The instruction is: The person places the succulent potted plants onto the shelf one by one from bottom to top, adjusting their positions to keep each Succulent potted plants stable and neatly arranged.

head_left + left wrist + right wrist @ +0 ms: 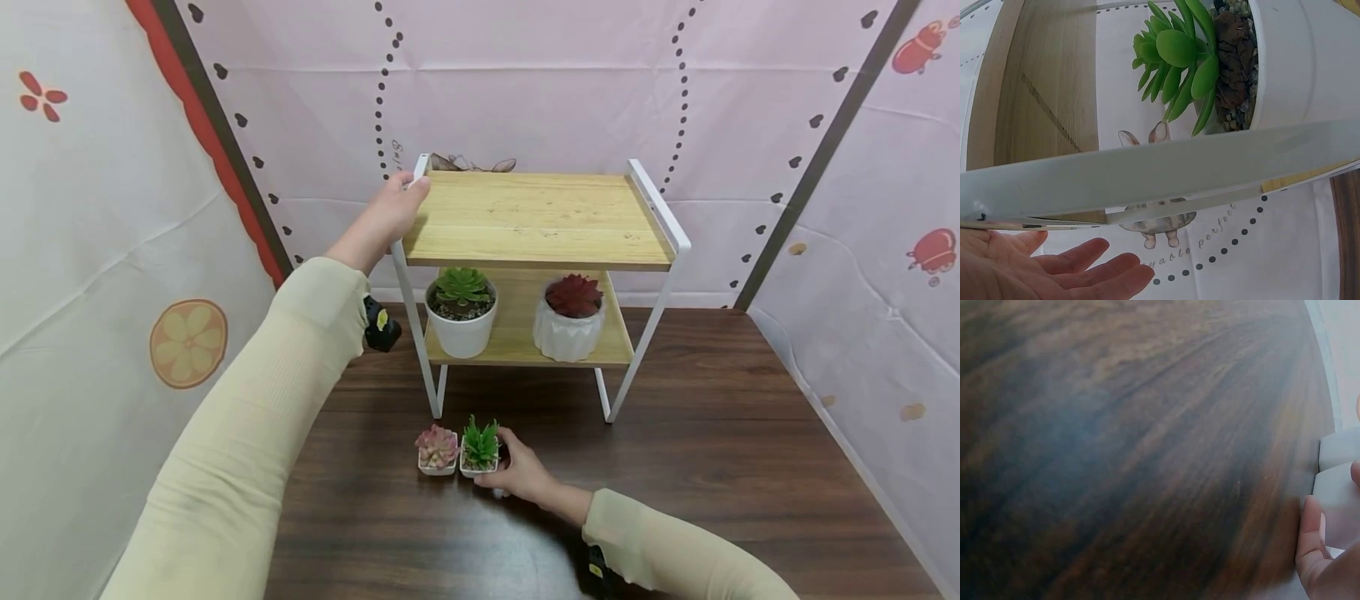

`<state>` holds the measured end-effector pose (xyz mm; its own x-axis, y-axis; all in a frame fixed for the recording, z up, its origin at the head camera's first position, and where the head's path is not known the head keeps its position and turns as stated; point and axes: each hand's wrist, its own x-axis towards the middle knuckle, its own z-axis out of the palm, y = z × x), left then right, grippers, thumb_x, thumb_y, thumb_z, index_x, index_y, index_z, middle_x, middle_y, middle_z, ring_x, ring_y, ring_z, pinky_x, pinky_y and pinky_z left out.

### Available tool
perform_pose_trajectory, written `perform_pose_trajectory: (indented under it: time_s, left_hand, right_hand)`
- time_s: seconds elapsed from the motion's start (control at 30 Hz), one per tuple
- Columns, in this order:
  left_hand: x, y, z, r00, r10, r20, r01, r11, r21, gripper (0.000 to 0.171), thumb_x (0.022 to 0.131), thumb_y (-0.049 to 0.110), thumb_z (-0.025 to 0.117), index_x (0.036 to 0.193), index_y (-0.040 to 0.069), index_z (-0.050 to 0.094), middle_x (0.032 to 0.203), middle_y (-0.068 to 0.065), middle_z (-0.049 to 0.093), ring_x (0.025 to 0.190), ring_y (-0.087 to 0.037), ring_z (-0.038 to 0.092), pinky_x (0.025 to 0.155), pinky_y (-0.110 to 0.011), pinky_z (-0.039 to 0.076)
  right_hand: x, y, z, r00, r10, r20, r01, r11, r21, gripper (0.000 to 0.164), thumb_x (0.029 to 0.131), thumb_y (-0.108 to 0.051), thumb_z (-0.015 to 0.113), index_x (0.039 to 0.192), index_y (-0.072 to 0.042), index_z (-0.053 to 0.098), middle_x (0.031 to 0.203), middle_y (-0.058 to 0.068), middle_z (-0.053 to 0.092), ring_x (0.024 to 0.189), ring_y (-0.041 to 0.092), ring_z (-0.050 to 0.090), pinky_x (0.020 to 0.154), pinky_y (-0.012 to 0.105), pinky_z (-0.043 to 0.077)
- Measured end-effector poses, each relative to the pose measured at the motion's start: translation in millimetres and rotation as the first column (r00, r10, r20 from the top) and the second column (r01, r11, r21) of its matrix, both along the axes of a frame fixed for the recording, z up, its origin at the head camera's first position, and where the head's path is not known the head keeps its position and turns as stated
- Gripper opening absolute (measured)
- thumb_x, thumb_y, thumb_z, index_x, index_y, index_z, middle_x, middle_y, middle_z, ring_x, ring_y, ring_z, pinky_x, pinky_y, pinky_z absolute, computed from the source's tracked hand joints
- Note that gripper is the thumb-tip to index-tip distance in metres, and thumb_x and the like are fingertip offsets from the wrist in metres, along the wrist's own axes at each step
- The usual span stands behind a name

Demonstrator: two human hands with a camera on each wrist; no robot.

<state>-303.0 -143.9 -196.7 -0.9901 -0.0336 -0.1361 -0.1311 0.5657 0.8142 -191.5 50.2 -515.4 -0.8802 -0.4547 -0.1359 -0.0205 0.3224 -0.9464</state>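
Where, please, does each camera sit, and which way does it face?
Head: worn on the head, facing forward and down at the shelf and small green plant; left hand, right hand and sleeves show.
Left wrist: on that wrist, facing the shelf's side and green succulent; the left hand's fingers show.
Right wrist: on that wrist, facing mainly the dark table, white pots at the edge; part of the right hand shows.
Head and left wrist share the shelf and green succulent.

The spiky plant (480, 443) is green, the small rosette (437, 447) pinkish.
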Motion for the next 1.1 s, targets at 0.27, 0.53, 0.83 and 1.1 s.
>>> perform_pose_trajectory:
  time_s: [0.27,0.53,0.83,1.1]
  left_hand:
    - [0.0,-1,0.6,1.0,-0.003,-0.001,0.003,1.0,0.006,0.061,0.097,0.049,0.022,0.148,0.022,0.001,0.154,-0.007,0.006,0.137,-0.031,0.019,0.102,-0.052,0.03]
    - [0.4,0,0.9,1.0,-0.008,0.002,0.008,1.0,-0.005,0.062,0.097,0.049,0.023,0.148,0.023,0.0,0.154,-0.007,0.007,0.135,-0.029,0.022,0.102,-0.05,0.032]
    - [-0.4,0,0.4,1.0,-0.007,0.007,0.007,1.0,-0.016,0.062,0.097,0.05,0.022,0.148,0.024,0.0,0.154,-0.007,0.008,0.136,-0.031,0.021,0.101,-0.053,0.031]
    - [-0.3,-1,-0.1,1.0,-0.008,0.01,0.008,1.0,-0.01,0.061,0.097,0.049,0.022,0.148,0.024,0.0,0.154,-0.007,0.006,0.136,-0.031,0.019,0.101,-0.053,0.031]
  right_hand:
    - [1.0,1,-1.7,1.0,-0.019,0.008,0.02,0.999,-0.045,0.076,0.076,-0.015,0.074,0.137,-0.001,0.031,0.067,0.007,0.059,0.051,0.016,0.055,0.048,0.032,0.051]
    - [1.7,3,-1.0,0.999,-0.019,0.047,0.023,0.997,-0.077,0.078,0.075,-0.013,0.075,0.138,0.001,0.031,0.079,0.009,0.059,0.054,0.016,0.055,0.049,0.033,0.052]
    - [0.9,12,10.0,0.997,-0.027,0.074,0.033,0.997,-0.075,0.083,0.075,-0.012,0.075,0.14,0.003,0.026,0.078,0.011,0.061,0.057,0.026,0.059,0.053,0.039,0.053]
    - [0.6,29,40.1,0.999,-0.004,0.053,0.007,0.998,-0.061,0.07,0.074,-0.01,0.075,0.132,0.0,0.037,0.076,0.009,0.062,0.065,0.039,0.059,0.06,0.049,0.052]
